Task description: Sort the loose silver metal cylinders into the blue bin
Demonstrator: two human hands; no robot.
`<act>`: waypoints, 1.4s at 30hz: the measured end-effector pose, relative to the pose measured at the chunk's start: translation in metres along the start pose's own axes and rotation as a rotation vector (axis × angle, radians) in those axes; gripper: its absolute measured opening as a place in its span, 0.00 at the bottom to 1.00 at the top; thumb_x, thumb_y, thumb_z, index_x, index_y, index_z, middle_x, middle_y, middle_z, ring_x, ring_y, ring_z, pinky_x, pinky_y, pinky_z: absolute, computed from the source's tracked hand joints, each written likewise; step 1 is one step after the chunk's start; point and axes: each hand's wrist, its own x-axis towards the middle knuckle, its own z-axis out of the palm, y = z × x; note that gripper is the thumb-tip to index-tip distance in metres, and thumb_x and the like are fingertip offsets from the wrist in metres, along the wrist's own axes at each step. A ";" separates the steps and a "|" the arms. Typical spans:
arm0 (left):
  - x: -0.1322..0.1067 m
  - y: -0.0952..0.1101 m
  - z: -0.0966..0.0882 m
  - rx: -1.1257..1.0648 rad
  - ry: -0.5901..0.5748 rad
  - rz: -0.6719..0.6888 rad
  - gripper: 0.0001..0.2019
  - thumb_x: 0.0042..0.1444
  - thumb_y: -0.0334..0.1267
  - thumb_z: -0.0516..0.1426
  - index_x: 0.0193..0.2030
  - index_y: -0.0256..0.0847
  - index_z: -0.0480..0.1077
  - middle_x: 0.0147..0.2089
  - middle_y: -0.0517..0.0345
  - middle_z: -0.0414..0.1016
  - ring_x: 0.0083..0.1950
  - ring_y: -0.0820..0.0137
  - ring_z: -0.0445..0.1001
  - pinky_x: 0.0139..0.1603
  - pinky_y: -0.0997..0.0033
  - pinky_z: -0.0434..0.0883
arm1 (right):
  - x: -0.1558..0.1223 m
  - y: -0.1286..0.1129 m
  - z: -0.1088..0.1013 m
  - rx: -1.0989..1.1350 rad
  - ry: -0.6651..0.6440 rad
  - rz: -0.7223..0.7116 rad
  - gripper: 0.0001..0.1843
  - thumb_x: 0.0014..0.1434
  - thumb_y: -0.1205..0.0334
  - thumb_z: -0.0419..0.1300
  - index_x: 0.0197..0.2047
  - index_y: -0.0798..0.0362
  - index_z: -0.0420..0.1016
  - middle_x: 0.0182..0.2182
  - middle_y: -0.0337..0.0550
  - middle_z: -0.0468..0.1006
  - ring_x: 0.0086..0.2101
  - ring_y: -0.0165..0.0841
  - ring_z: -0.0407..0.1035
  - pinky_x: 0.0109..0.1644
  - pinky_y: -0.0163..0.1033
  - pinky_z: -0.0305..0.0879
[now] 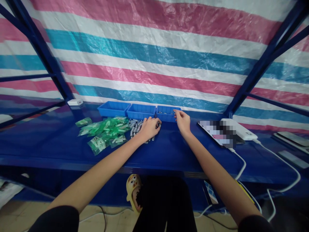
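My left hand reaches over a pile of small grey metal cylinders. Its fingers are curled, and a dark metal cylinder shows at the fingertips. At the front right corner of the right blue bin, my right hand has thumb and fingers drawn together in a pinch. Whatever lies between those fingertips is too small to make out. A few small shiny pieces lie inside that bin.
Two more blue bins stand to the left. Green-tinted plastic packets are heaped left of the cylinders. At the right are a phone, a white power bank and white cables. Striped sheeting hangs behind the blue table.
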 end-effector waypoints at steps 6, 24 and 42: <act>0.001 -0.001 0.003 -0.018 0.008 0.029 0.08 0.51 0.33 0.55 0.39 0.42 0.68 0.32 0.58 0.74 0.42 0.61 0.66 0.43 0.63 0.56 | -0.002 -0.006 0.000 -0.002 0.035 0.004 0.18 0.48 0.53 0.58 0.37 0.58 0.77 0.30 0.47 0.79 0.32 0.37 0.73 0.38 0.40 0.68; 0.002 0.001 0.002 -0.160 0.023 -0.020 0.09 0.48 0.32 0.57 0.38 0.42 0.69 0.31 0.60 0.74 0.40 0.64 0.67 0.42 0.64 0.60 | 0.003 -0.001 0.001 0.164 -0.106 -0.083 0.27 0.46 0.52 0.62 0.48 0.55 0.73 0.46 0.50 0.75 0.35 0.37 0.74 0.27 0.36 0.71; 0.004 -0.002 -0.002 -0.148 0.266 -0.107 0.09 0.55 0.30 0.52 0.42 0.42 0.67 0.37 0.57 0.71 0.44 0.63 0.64 0.43 0.64 0.58 | -0.009 0.009 0.001 -0.424 -0.233 -0.317 0.11 0.54 0.61 0.55 0.39 0.48 0.76 0.47 0.47 0.65 0.29 0.30 0.69 0.38 0.42 0.68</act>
